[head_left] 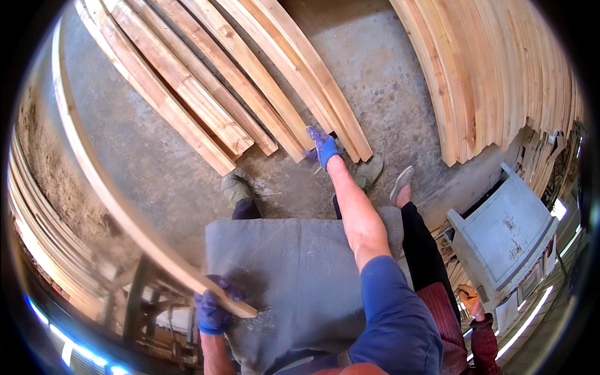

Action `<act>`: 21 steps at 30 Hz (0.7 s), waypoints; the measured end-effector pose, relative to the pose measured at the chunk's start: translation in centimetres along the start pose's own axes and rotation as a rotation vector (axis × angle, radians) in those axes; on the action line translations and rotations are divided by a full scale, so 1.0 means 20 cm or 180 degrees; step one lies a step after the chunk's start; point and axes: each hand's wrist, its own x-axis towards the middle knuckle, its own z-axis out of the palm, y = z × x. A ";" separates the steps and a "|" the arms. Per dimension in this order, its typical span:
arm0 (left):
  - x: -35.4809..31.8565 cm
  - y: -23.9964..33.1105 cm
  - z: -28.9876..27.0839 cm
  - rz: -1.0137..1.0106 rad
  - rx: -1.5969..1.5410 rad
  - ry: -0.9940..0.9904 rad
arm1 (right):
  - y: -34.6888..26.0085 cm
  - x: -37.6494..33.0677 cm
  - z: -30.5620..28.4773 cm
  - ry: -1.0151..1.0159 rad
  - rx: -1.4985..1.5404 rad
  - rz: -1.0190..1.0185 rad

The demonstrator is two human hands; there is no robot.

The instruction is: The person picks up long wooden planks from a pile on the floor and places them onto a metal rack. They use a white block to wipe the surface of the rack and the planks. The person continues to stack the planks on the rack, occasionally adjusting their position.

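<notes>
My left hand [214, 307], in a purple-blue glove, is closed around the near end of a long wooden plank [119, 209]. This plank slants up and away to the far left, with its end over my grey apron [294, 275]. My right arm reaches forward, and the gloved right hand [323, 149] is at the near ends of planks on the floor. Its fingers and thumb are spread beside the end of one plank [275, 115]; whether they touch it I cannot tell. Just right of this hand lies another pair of planks [334, 103].
More planks [181, 87] lie side by side at the far left. A large stack of boards [487, 75] fills the far right. A grey metal cabinet-like box [506, 219] stands at right. Beside me is another person, with an orange-gloved hand [469, 298]. Timber [47, 244] lies along the left.
</notes>
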 end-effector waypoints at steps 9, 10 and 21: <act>0.06 0.04 0.01 -0.0063 -0.0242 0.0203 | 0.04 -0.05 0.06 0.0242 0.0844 0.0120; 0.08 0.05 0.01 -0.0096 -0.0165 0.0167 | 0.04 -0.05 0.05 0.0232 0.0900 0.0188; 0.10 0.08 0.08 -0.0034 -0.0092 -0.0113 | -0.24 -0.65 -0.11 -0.0635 -0.0149 -0.0199</act>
